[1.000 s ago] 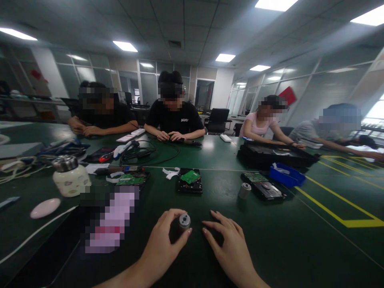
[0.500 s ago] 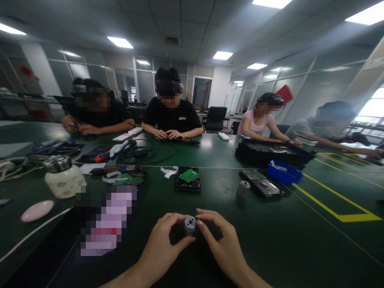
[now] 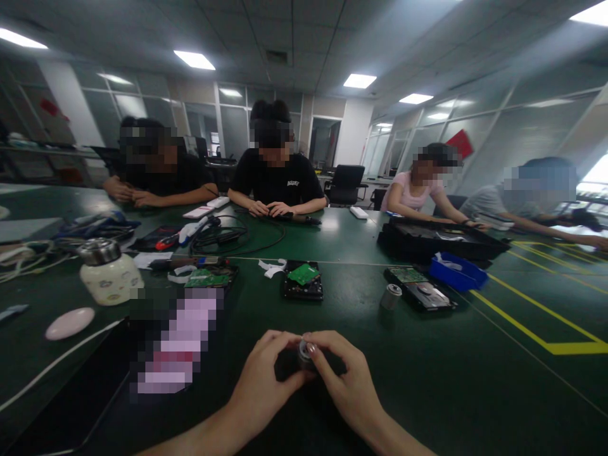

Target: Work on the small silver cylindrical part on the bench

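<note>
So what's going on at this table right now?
The person wearing the camera has both hands around a small metal cylinder at the near edge of the green table. The left hand grips its dark body, and the right hand pinches its silvery top. A second cylinder stands further out, near opened hard drives with green circuit boards. Four other people sit along the far side, busy with their own parts.

1. Right of the right hand [image 3: 352,387], the surface [image 3: 475,399] lies bare to the yellow line [image 3: 513,325].
2. Ahead, a drive [image 3: 303,288] and a cylinder [image 3: 391,296] stand well apart, open surface between.
3. Left, a black slab [image 3: 71,411] lies close.
</note>
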Tool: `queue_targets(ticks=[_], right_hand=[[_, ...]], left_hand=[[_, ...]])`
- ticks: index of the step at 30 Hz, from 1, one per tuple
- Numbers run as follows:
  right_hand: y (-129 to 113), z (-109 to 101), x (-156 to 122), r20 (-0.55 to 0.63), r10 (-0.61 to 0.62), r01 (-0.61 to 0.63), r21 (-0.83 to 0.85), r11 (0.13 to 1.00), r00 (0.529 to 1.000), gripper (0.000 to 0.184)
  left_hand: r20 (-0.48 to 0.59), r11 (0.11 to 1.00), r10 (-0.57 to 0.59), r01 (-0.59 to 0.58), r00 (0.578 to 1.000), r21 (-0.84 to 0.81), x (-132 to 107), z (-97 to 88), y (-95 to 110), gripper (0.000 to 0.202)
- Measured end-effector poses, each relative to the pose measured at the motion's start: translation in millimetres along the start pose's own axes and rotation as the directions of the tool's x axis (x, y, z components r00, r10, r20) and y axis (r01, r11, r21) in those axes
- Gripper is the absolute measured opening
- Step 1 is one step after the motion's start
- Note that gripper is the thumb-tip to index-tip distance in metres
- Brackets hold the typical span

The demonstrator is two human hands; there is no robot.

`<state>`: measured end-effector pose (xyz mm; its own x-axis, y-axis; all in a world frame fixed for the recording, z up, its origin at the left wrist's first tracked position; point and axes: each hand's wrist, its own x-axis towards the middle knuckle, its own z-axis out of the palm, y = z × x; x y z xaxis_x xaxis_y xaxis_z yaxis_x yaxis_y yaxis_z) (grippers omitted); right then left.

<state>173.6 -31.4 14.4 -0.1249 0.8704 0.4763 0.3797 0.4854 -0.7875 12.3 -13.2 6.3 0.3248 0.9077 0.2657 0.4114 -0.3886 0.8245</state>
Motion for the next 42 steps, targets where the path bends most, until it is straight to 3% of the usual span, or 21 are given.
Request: queue_targets(ticks=[4, 7, 10, 13, 16, 20, 24, 27, 30, 35, 42], right_hand=[[-3.8, -3.4, -3.6, 0.051, -0.018, 0.020, -0.052, 0.998, 0.999, 0.021], [-2.7, -5.2, -12.0, 0.065, -0.030, 0.039, -0.157, 0.987, 0.997, 0.038], [1.1, -4.9, -21.4, 0.069, -0.047, 0.067, -0.336, 0.939, 0.997, 0.054], [4.7, -4.0, -26.1, 0.105, -0.080, 0.122, -0.487, 0.865, 0.991, 0.055], [5.8, -3.5, -25.3, 0.145, -0.084, 0.152, -0.557, 0.816, 0.986, 0.050], [3.5, -3.4, -22.3, 0.170, -0.066, 0.152, -0.560, 0.815, 0.983, 0.043], [-0.8, -4.1, -21.7, 0.180, -0.043, 0.136, -0.543, 0.829, 0.983, 0.040], [-3.4, -4.7, -21.7, 0.194, -0.027, 0.131, -0.548, 0.826, 0.981, 0.039], [-4.6, -4.5, -21.6, 0.202, -0.019, 0.131, -0.555, 0.821, 0.979, 0.038], [-4.9, -3.5, -21.2, 0.223, 0.003, 0.128, -0.571, 0.811, 0.975, 0.039], [-5.1, -3.3, -21.3, 0.227, -0.004, 0.135, -0.563, 0.815, 0.974, 0.040]], left_hand=[[-0.072, 0.999, 0.035, -0.035, 0.997, -0.003, -3.0, 1.0, -2.5, 0.036], [-0.161, 0.988, 0.153, -0.150, 0.975, 0.031, -7.1, 0.1, -2.2, 0.040], [-0.108, 0.946, 0.317, -0.307, 0.942, 0.103, -9.5, -2.2, -0.9, 0.039], [-0.040, 0.894, 0.419, -0.404, 0.907, 0.191, -9.5, -3.7, -1.9, 0.044], [-0.025, 0.874, 0.440, -0.422, 0.898, 0.243, -9.4, -3.1, -5.8, 0.052], [-0.029, 0.862, 0.456, -0.434, 0.889, 0.261, -10.3, -2.2, -8.1, 0.060], [-0.046, 0.888, 0.395, -0.368, 0.918, 0.277, -11.7, -3.0, -5.8, 0.059], [-0.099, 0.921, 0.225, -0.178, 0.969, 0.348, -14.6, -1.2, -7.4, 0.073], [-0.121, 0.900, 0.069, -0.010, 0.990, 0.436, -19.5, 2.4, -11.6, 0.076], [0.004, 0.854, 0.033, -0.030, 0.999, 0.520, -26.3, 5.1, -11.7, 0.054], [0.058, 0.836, 0.012, -0.042, 0.998, 0.547, -26.1, 4.4, -8.4, 0.055]])
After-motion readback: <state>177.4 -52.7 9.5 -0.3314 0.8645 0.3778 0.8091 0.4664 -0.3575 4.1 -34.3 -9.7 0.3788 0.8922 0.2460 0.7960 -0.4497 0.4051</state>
